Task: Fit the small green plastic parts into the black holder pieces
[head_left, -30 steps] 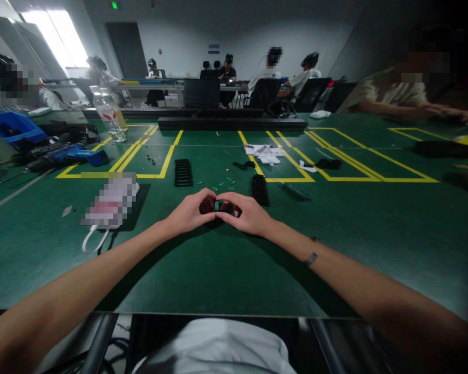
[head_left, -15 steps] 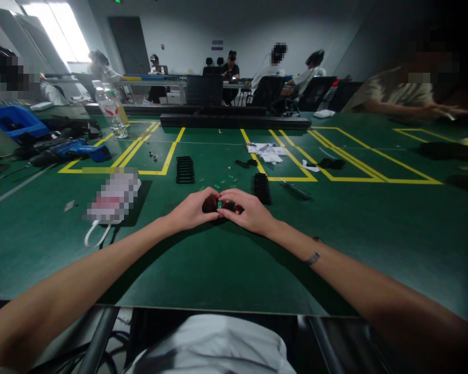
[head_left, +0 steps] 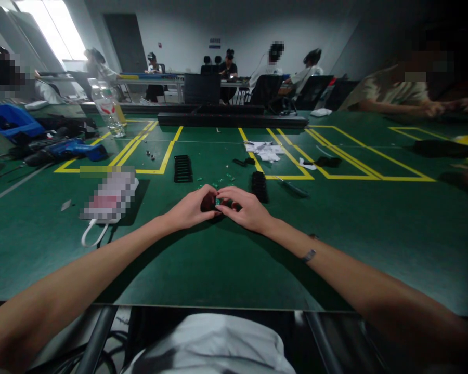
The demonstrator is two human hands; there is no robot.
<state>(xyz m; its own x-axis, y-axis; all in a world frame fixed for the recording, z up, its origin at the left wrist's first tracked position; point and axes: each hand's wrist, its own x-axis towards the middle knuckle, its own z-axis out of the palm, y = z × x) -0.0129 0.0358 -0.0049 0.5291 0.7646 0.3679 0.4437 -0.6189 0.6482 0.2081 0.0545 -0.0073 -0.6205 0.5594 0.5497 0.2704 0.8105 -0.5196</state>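
My left hand (head_left: 191,209) and my right hand (head_left: 246,209) meet just above the table, their fingertips pinched together. Between them is a small green piece (head_left: 217,202) that looks like a circuit board; dark material shows beside it, but fingers hide most of it. Several small green boards (head_left: 220,180) lie scattered right behind my fingers. To the left of those stands a black slotted rack (head_left: 183,169). A second black ribbed rack (head_left: 259,187) sits just beyond my right hand.
On the left are a white power bank (head_left: 113,195) with a strap, a blue power drill (head_left: 68,151), a blue bin (head_left: 13,122) and a plastic bottle (head_left: 108,110). White paper scraps (head_left: 265,150) and tweezers-like tool (head_left: 293,188) lie right of centre. A co-worker's hands (head_left: 432,108) are far right.
The whole view has shifted slightly. My fingers have turned the small green piece a little, and more of its green face shows. Both hands stay together in nearly the same place.
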